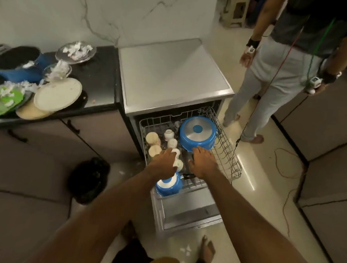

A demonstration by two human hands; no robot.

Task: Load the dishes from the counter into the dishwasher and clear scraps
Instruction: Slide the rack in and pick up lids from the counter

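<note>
In the rack (226,153), left hand (163,160) covers the cups (172,143), grip unclear, right hand (204,162) spread flat beside the pan (197,132); a careless nudge could topple cups.

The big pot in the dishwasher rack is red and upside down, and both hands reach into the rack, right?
Not quite: the pot is blue, not red. The head view shows it upside down in the rack, with the left hand and right hand both reaching into the rack.
</note>
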